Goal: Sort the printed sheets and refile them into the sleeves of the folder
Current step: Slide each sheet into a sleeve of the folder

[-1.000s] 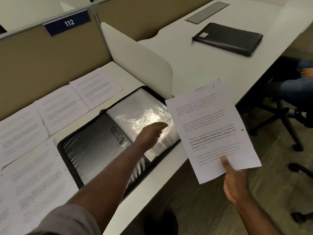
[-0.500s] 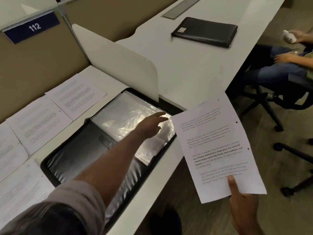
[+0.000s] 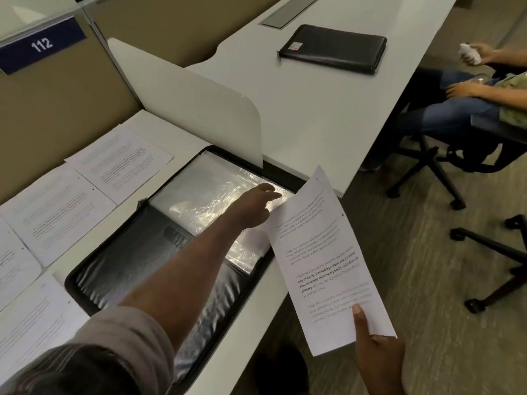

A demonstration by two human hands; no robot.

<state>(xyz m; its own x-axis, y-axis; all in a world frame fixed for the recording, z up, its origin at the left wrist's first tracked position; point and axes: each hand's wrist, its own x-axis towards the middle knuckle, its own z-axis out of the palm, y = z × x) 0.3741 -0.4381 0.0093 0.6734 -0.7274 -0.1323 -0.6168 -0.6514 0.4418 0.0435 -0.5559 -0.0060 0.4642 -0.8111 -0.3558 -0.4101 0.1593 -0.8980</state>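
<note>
Refiling step: your right hand (image 3: 379, 354) pinches the printed sheet (image 3: 322, 258); your left hand (image 3: 253, 208), fingers seemingly relaxed, reaches the folder (image 3: 94, 277) sleeve (image 3: 211, 201). Next, open that sleeve.

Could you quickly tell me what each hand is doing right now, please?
Left hand: open, fingers reaching onto the clear sleeves of the open folder.
Right hand: pinching the printed sheet near its bottom edge.

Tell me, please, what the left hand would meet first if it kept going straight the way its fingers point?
Probably the open folder's far black edge: the left hand reaches across the clear plastic sleeves toward it. Whether the fingers already touch the plastic is unclear.
</note>
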